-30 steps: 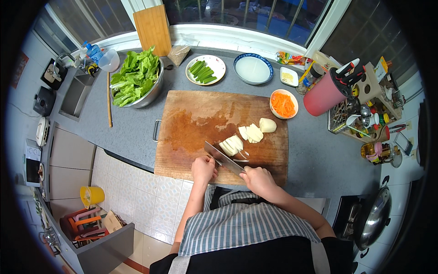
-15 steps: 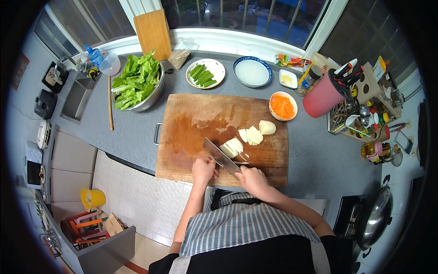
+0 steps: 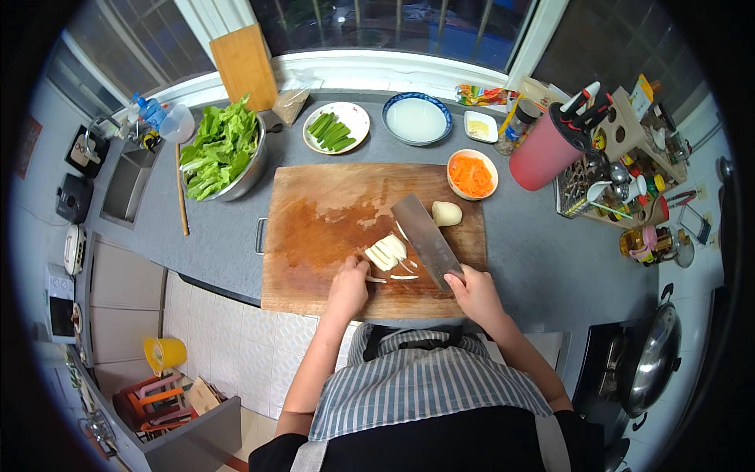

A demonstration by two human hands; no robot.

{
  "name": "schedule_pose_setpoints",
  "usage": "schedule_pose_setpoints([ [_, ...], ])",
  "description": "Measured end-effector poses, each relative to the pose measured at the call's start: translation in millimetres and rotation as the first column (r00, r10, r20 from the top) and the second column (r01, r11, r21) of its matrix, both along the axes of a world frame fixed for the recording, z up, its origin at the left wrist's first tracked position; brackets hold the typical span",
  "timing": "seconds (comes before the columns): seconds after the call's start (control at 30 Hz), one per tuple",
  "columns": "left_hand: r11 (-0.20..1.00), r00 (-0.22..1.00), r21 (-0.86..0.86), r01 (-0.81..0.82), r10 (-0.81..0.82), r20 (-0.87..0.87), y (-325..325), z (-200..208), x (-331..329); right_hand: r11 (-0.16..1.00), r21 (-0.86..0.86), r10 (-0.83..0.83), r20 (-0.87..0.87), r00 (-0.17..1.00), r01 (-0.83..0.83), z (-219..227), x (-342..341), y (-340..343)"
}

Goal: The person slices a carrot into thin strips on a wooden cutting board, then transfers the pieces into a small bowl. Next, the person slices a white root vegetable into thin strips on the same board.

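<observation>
My right hand (image 3: 473, 293) grips the handle of a cleaver (image 3: 429, 240), its broad blade slanting up and left over the wooden cutting board (image 3: 314, 275). Left of the blade lies a pile of pale vegetable slices (image 3: 386, 252), with thin pale strips (image 3: 404, 277) beneath it. At the pile's lower left, my left hand (image 3: 348, 289) has its fingers curled; whatever they pinch cannot be made out. An uncut pale chunk (image 3: 447, 213) sits just right of the blade's upper part. The blade hides part of the board, and only a sliver of another slice shows at its edge.
Behind the board stand a metal bowl of leafy greens (image 3: 224, 153), a plate of cut green stalks (image 3: 330, 134), a blue-rimmed bowl (image 3: 417, 118), a small white dish (image 3: 480, 126) and a bowl of shredded carrot (image 3: 472, 175). A red knife block (image 3: 543, 153) stands at right.
The cleaver has moved from the slices' near left side to their right, and now covers the other slices. My left hand stays beside the pile. The whole view has shifted slightly.
</observation>
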State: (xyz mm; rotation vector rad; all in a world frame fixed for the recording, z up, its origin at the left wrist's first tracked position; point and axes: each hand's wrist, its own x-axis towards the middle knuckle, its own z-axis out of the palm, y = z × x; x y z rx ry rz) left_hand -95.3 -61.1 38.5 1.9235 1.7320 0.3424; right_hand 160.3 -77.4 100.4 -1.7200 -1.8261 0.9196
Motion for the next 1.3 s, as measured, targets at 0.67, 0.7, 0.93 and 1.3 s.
schedule_pose_setpoints([
  [0.67, 0.982, 0.986, 0.187, -0.007, 0.038, -0.164, 48, -3, 63, 0.988, 0.050, -0.147, -0.028, 0.989, 0.149, -2, 40, -11],
  [0.7, 0.981, 0.993, 0.194, -0.026, 0.048, -0.112, 48, -3, 60, 0.988, 0.059, -0.144, -0.031, 0.989, 0.145, -6, 40, -11],
  [0.93, 0.973, 0.938, 0.115, -0.201, 0.157, 0.308, 31, 25, 11, 0.995, -0.002, -0.103, -0.023, 0.994, 0.103, -7, 33, -14],
  [1.3, 0.962, 0.992, 0.247, -0.119, 0.126, -0.016, 19, 4, 39, 0.999, -0.040, 0.014, 0.009, 1.000, -0.014, -10, 16, -10],
])
